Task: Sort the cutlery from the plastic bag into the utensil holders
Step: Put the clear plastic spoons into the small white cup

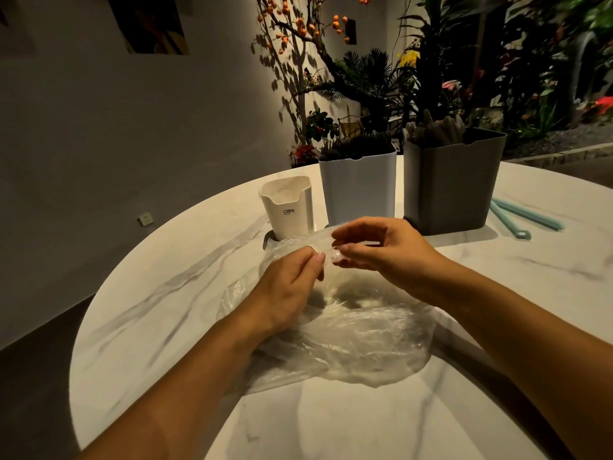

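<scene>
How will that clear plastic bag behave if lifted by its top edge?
Likely floppy: the plastic bag lies crumpled and slumped on the table, sagging below where the left hand and right hand pinch it. Probably light, since thin film. Its glossy wrinkles suggest it could slip between fingers.

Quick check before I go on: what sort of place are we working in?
Probably a café or restaurant seating area: a round marble table, cutlery holders already stocked, and decorative plants lit along the wall behind.

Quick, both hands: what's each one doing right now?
Left hand: pinching the plastic bag at its top edge.
Right hand: pinching the same bag edge.
</scene>
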Demonstrator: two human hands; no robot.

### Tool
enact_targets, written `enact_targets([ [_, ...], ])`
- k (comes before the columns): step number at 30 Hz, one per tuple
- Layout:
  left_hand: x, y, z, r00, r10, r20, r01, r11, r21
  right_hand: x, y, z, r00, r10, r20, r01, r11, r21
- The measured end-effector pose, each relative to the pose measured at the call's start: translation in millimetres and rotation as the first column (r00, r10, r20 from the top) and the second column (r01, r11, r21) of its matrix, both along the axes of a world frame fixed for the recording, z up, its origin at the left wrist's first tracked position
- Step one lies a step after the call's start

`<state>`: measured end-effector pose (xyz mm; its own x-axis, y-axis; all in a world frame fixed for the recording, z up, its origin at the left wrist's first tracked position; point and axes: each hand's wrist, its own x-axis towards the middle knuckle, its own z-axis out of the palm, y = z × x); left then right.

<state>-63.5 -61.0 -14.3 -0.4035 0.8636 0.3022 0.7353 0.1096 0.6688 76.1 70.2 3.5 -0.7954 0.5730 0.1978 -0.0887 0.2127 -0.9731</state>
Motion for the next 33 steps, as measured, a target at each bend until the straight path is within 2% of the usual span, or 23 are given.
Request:
enact_targets([
  [7,-1.0,4.7,-2.0,0.990,-0.043,0.137,0.038,0.998,0.041,0.6,-2.8,2.8,0.991,-0.135,-0.004,0.135,0.988,0.075],
  [14,3.3,4.2,4.4,0.922,-0.084,0.377,0.059,0.995,0.077,2.4,-2.7,4.6,0.981,-0.188,-0.042,0.192,0.970,0.146],
  [17,4.9,1.1,9.1,0.885,-0.103,0.455,0.075,0.994,0.080,2.3,-5.0,5.2,0.983,-0.180,-0.016,0.179,0.953,0.245],
  [21,7.3,0.2,11.7,0.898,-0.117,0.424,0.098,0.993,0.066,0.8,-10.5,5.7,0.979,-0.202,-0.007,0.193,0.923,0.334],
  [26,6.4,1.0,9.5,0.936,-0.033,0.350,-0.005,0.994,0.107,2.0,-12.5,9.8,0.976,-0.219,-0.023,0.213,0.913,0.347],
  [31,11.3,0.4,10.1,0.930,-0.116,0.349,0.094,0.992,0.079,0.3,-14.9,7.3,0.967,-0.253,-0.023,0.240,0.883,0.404],
  [33,14.0,0.7,8.3,0.950,-0.121,0.288,0.120,0.993,0.023,0.6,-14.6,7.2,0.963,-0.267,-0.041,0.258,0.866,0.429],
])
